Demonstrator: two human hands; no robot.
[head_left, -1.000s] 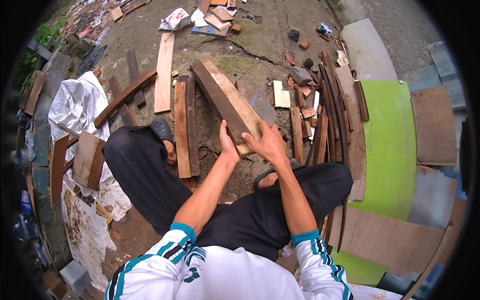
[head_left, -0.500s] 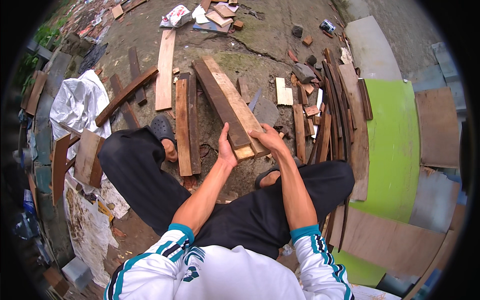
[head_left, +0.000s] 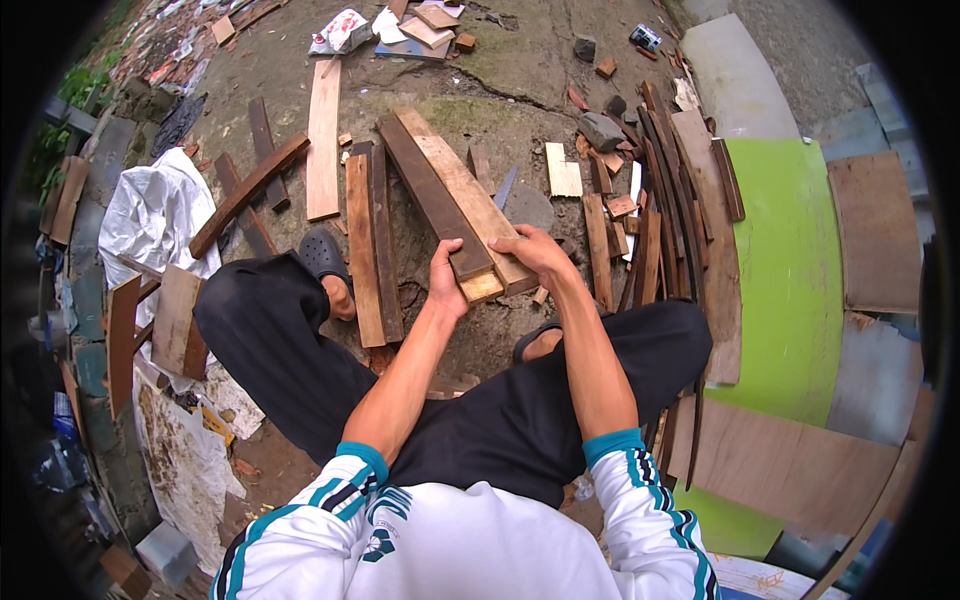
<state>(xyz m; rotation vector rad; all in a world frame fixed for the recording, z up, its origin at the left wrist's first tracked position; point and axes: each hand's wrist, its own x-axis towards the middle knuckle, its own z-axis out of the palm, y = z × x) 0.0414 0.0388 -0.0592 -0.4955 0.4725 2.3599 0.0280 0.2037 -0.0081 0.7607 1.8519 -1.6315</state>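
Two long planks lie side by side in front of me, their near ends raised between my hands. The dark brown plank (head_left: 428, 190) is on the left and the pale tan plank (head_left: 462, 180) on the right. My left hand (head_left: 449, 280) is closed on the near left edge of the dark plank, its thumb over the top face. My right hand (head_left: 537, 256) grips the near right edge of the pale plank, fingers on top. A pale cut end shows under the dark plank. Beyond my right hand, a saw blade (head_left: 507, 188) lies near a round grey stone (head_left: 530, 207).
Two upright-lying boards (head_left: 365, 250) sit by my left shoe (head_left: 322, 252). A stack of dark wood strips (head_left: 672, 190) runs along the right, beside a green panel (head_left: 785, 280). White sheeting (head_left: 155, 215) and a leaning wood block (head_left: 180, 320) are at the left.
My left thumb has moved from beside the dark plank onto its top. Both planks' near ends and my hands sit slightly higher in view, and the whole view has shifted a little.
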